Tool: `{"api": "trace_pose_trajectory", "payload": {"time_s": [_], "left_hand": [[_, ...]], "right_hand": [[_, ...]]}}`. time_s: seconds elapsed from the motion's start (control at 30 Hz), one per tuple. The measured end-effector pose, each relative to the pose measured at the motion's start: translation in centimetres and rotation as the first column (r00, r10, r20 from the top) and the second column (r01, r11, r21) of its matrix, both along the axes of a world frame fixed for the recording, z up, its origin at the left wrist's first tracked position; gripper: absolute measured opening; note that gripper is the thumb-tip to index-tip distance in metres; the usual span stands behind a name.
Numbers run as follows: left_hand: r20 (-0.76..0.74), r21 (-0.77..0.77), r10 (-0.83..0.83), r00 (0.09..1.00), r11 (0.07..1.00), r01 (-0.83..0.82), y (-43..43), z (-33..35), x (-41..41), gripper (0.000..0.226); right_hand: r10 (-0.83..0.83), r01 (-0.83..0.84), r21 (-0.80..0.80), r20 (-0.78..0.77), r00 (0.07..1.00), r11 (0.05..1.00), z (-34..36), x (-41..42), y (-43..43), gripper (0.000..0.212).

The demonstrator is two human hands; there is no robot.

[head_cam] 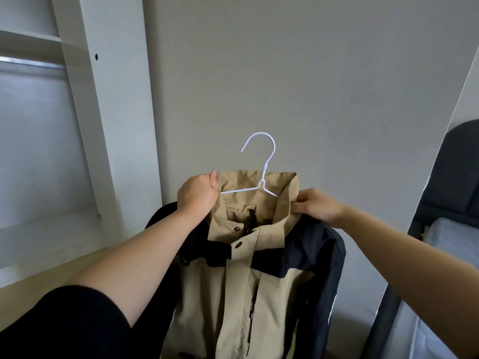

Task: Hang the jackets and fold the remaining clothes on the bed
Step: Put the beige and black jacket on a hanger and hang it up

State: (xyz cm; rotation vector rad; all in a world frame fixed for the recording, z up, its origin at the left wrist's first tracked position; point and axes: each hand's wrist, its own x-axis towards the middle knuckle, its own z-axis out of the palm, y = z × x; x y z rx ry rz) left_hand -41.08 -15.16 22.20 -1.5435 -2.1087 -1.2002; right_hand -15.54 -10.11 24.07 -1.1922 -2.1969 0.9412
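A tan and black jacket [233, 286] hangs in front of me on a white wire hanger [261, 161], whose hook sticks up above the collar. My left hand [198, 194] grips the left side of the tan collar together with the hanger's arm. My right hand [317, 206] pinches the collar's right edge near the black shoulder. The jacket's lower part runs out of the frame at the bottom.
An open white wardrobe [103, 125] stands at the left, with a metal hanging rail [31, 64] near its top and a shelf above. A plain grey wall is behind the jacket. At the right edge is a bed with a dark headboard [451, 177] and a light mattress [451, 242].
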Motion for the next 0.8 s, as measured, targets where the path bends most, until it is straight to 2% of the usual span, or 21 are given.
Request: {"api": "trace_pose_trajectory", "payload": {"time_s": [0.03, 0.1, 0.2, 0.3, 0.37, 0.43, 0.53, 0.6, 0.7, 0.8], "left_hand": [[-0.026, 0.010, -0.006, 1.000, 1.000, 0.006, -0.4, 0.3, 0.2, 0.051], [-0.077, 0.032, -0.014, 0.997, 0.999, 0.017, -1.3, 1.4, 0.7, 0.050], [-0.109, 0.030, -0.031, 0.994, 0.999, 0.034, -3.0, 4.0, 1.1, 0.046], [-0.070, -0.034, -0.147, 0.987, 0.989, 0.144, -5.1, 6.2, 1.8, 0.047], [-0.005, -0.064, -0.260, 0.966, 0.964, 0.259, -6.4, 6.9, 2.2, 0.045], [0.046, -0.076, -0.322, 0.945, 0.943, 0.325, -7.5, 7.0, 2.6, 0.034], [0.068, -0.095, -0.338, 0.939, 0.934, 0.344, -8.3, 6.1, 3.6, 0.025], [0.071, -0.145, -0.317, 0.946, 0.935, 0.324, -8.5, 5.2, 3.8, 0.031], [0.259, -0.187, -0.359, 0.897, 0.892, 0.411, -8.3, 3.1, 2.8, 0.055], [0.515, -0.051, -0.461, 0.722, 0.825, 0.563, -7.8, 0.6, 1.0, 0.061]], "right_hand": [[-0.045, 0.043, 0.114, 0.016, 0.999, 0.993, -0.1, -0.3, -0.6, 0.014], [-0.124, 0.134, 0.244, -0.056, 0.991, 0.961, -0.2, -0.7, -1.6, 0.030], [-0.220, 0.270, 0.314, -0.186, 0.958, 0.910, 0.6, -0.8, -3.1, 0.039], [-0.265, 0.340, 0.367, -0.241, 0.934, 0.865, 1.5, -0.6, -4.8, 0.042], [-0.314, 0.393, 0.409, -0.247, 0.916, 0.824, 1.6, -0.2, -5.9, 0.039], [-0.369, 0.440, 0.440, -0.241, 0.898, 0.783, 1.4, 0.2, -7.0, 0.032], [-0.429, 0.487, 0.459, -0.231, 0.873, 0.744, 1.0, 0.0, -8.4, 0.024], [-0.448, 0.498, 0.459, -0.222, 0.866, 0.736, 0.7, -0.7, -8.6, 0.017], [-0.462, 0.502, 0.446, -0.203, 0.863, 0.741, 0.0, -2.6, -7.9, 0.016], [-0.462, 0.495, 0.408, -0.185, 0.868, 0.767, -1.7, -5.4, -6.4, 0.021]]}}
